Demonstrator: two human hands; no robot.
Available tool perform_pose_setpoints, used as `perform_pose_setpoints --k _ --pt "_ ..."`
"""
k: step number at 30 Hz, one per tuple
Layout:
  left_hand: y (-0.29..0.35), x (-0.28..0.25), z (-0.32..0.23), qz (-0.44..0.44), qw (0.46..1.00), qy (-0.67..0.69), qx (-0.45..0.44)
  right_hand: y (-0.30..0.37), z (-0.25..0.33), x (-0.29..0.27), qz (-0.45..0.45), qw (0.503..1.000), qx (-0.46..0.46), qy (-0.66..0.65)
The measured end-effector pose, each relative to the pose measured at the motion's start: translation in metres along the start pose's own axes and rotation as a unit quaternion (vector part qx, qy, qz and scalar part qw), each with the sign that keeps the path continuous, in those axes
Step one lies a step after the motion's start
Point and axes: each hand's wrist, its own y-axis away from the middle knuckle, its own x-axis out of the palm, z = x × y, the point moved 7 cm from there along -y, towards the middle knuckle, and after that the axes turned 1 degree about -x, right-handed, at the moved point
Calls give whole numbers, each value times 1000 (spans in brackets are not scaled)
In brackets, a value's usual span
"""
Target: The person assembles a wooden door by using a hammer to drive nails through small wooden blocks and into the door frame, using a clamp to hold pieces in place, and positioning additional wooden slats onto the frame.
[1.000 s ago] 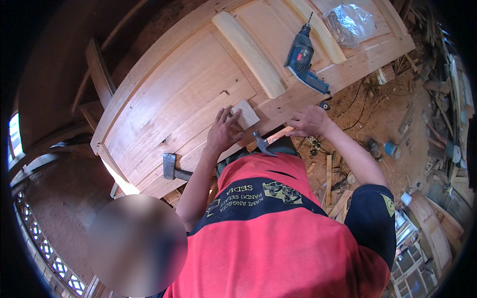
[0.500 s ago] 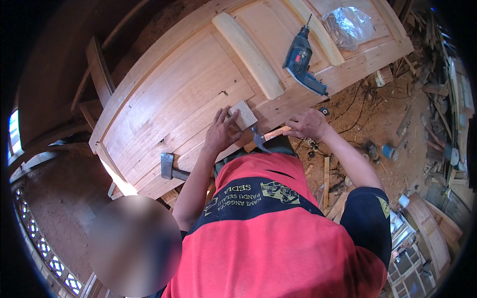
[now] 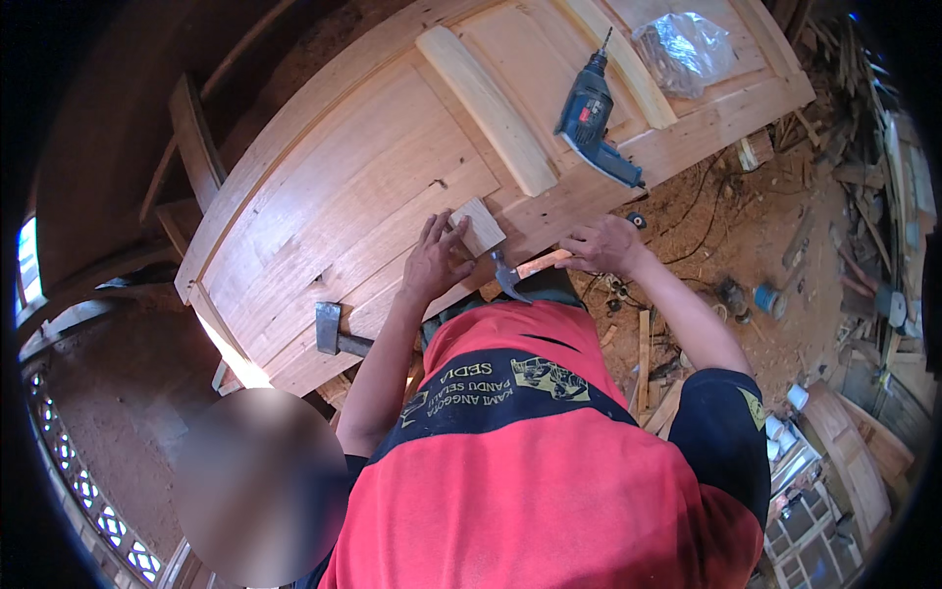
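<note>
A claw hammer [image 3: 508,277] is in my right hand [image 3: 601,243], whose fingers wrap around its light wooden handle [image 3: 543,262]. Its dark metal head is just beside the near corner of a small pale wood block [image 3: 478,228]; whether they touch I cannot tell. My left hand [image 3: 432,260] steadies that block, fingers along its left side and thumb near its lower edge. Under the block lies a large panelled wooden door [image 3: 383,187], close to its near edge.
A blue power drill [image 3: 589,108] lies on the door, between two pale wood strips [image 3: 486,110]. Farther right is a clear plastic bag [image 3: 687,51]. A second hammer-like tool [image 3: 329,327] rests at the near left edge. Cables [image 3: 706,221], sawdust and wood scraps litter the floor.
The view has shifted very slightly. My right hand and the hammer have barely moved, and my left hand stays on the wood block.
</note>
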Motion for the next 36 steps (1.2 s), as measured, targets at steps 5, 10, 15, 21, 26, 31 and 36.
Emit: perform_pose_setpoints --k 5,10,15,21,26,31,36 --pt "0 1 1 9 1000 -3 -10 0 -1 2 -7 1000 10 -8" --pt "1 1 1 14 1000 0 -7 -3 8 -20 -44 995 -81 -41" --pt "-2 -1 2 8 1000 8 -4 -9 -8 -6 -30 999 -33 8" --pt "1 2 1 14 1000 11 -12 -8 2 -6 -38 999 -33 6" --pt "-1 2 0 10 1000 7 -8 -4 3 -11 -103 990 -85 -38" --pt "2 2 2 18 1000 5 -15 -6 2 -2 -61 998 -31 8" --pt "1 2 3 9 1000 3 0 -5 1 -4 -66 997 -31 -21"
